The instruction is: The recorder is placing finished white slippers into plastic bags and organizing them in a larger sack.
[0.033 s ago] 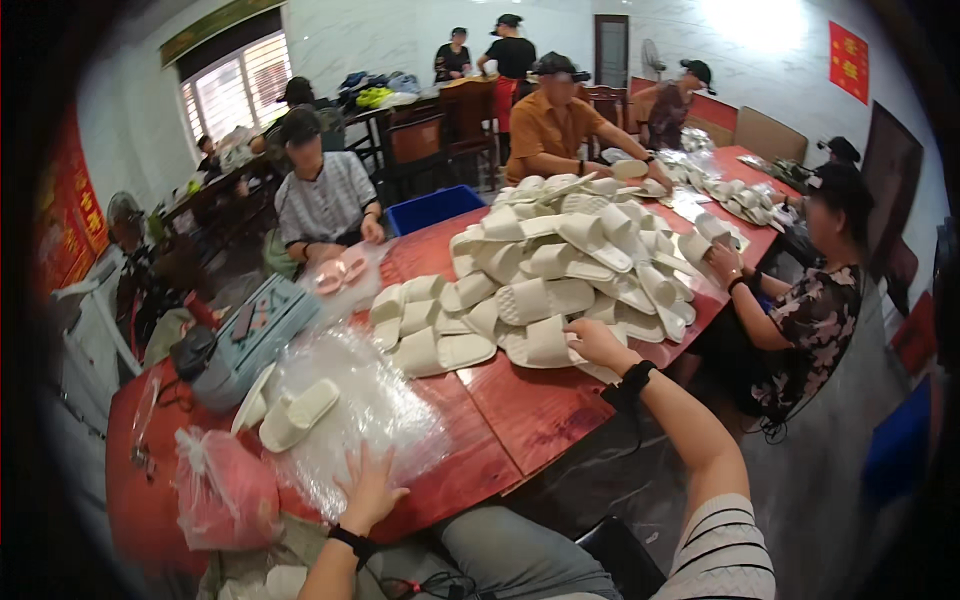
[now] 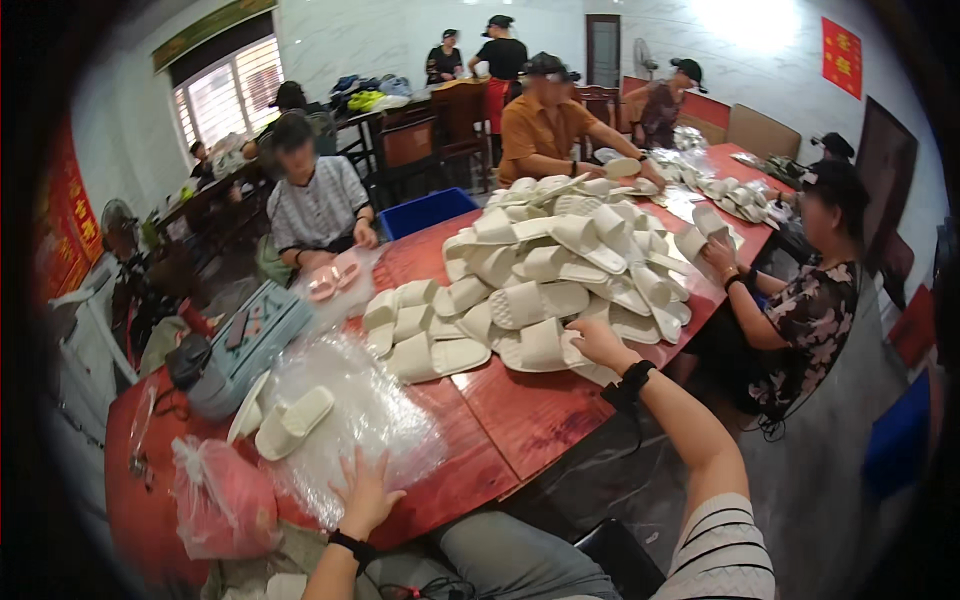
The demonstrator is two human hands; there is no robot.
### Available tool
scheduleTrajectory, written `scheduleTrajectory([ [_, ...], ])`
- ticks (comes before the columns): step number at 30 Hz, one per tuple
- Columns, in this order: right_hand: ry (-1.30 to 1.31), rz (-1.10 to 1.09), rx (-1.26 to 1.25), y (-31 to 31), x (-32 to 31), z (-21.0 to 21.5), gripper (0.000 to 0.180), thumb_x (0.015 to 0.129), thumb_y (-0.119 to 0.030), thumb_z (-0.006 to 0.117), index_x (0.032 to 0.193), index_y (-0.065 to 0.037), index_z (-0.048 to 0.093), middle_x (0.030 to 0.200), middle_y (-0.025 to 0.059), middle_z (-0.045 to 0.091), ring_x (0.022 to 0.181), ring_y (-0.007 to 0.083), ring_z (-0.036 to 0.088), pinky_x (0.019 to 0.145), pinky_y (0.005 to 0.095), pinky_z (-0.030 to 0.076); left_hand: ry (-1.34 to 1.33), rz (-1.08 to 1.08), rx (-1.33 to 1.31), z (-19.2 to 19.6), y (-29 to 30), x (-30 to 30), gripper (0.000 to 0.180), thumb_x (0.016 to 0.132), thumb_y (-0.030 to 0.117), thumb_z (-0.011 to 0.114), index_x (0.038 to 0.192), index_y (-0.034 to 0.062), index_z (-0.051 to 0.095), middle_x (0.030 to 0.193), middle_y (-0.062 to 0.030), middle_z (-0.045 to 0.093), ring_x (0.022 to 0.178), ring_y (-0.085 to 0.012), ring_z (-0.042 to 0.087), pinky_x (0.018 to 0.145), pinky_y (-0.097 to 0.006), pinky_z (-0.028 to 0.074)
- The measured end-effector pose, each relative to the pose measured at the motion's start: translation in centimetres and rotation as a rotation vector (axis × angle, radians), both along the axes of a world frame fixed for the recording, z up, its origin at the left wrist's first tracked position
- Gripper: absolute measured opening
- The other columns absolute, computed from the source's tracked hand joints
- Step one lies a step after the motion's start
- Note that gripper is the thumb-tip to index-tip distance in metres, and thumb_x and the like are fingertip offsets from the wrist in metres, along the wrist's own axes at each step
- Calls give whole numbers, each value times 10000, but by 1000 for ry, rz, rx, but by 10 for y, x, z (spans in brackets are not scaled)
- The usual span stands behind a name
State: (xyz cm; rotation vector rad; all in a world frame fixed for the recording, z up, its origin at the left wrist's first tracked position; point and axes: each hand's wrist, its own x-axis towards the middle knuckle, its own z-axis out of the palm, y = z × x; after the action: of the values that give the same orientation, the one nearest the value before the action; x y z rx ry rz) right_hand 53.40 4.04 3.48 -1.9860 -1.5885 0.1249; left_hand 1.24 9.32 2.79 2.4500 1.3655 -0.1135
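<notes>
My left hand [image 2: 365,494] lies with spread fingers on the near edge of a stack of clear plastic bags [image 2: 395,425]. My right hand [image 2: 604,345] reaches to the near side of a big heap of cream slippers [image 2: 560,235]. Its fingers are bent at the edge of a cream slipper [image 2: 538,346] in the front row, closed on its strap side; the fingertips are partly hidden. On the far left part of the bags rests another cream slipper [image 2: 293,424], with a second one [image 2: 248,408] tilted beside it.
A knotted bag with pink contents [image 2: 222,500] and a blue-grey box [image 2: 250,345] stand at the left. Across the red table [image 2: 480,420], a person handles pink slippers [image 2: 333,282]. Other people work at the far side and right. A blue crate [image 2: 428,213] stands behind the table.
The whole view has shifted very slightly. Both hands keep their places, the left on the bags and the right at the slipper.
</notes>
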Motion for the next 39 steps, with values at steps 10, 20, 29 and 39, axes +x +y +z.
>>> scheduleTrajectory([
  [10, -7, -440, 342, -27, 85, -6, 314, 809, -25, 625, 1115, 1, 691, 1105, 206, 623, 1054, 385, 594, 945, 434, 473, -39, 133, 47, -51, 8, -7, 861, 790, 477, 746, 1531, 276, 357, 1643, -213, 11, 1476, -514, -40, 1032, -812, 52],
  [20, 54, -352, 321, 106, 140, 28, 443, 788, -225, 718, 1229, -187, 701, 1329, 273, 553, 1255, 429, 515, 1056, 450, 424, -10, 162, 40, -71, 12, -25, 898, 789, 510, 740, 1547, 293, 309, 1643, -209, 12, 1484, -493, -62, 1021, -813, 8],
  [29, 265, -435, 256, 175, 153, 16, 456, 823, -170, 584, 1260, -64, 665, 1241, 208, 559, 1133, 398, 568, 978, 446, 433, -11, 217, -20, -62, 6, -26, 910, 775, 499, 751, 1547, 297, 314, 1648, -196, 14, 1495, -464, -84, 1044, -778, -52],
  [39, 65, -406, 482, 133, 134, 56, 232, 913, -86, 550, 1079, -15, 695, 1055, 167, 576, 983, 331, 599, 851, 352, 463, -33, 161, -14, -62, 12, -11, 861, 799, 514, 730, 1532, 268, 352, 1644, -191, 38, 1491, -471, -72, 1042, -781, -31],
])
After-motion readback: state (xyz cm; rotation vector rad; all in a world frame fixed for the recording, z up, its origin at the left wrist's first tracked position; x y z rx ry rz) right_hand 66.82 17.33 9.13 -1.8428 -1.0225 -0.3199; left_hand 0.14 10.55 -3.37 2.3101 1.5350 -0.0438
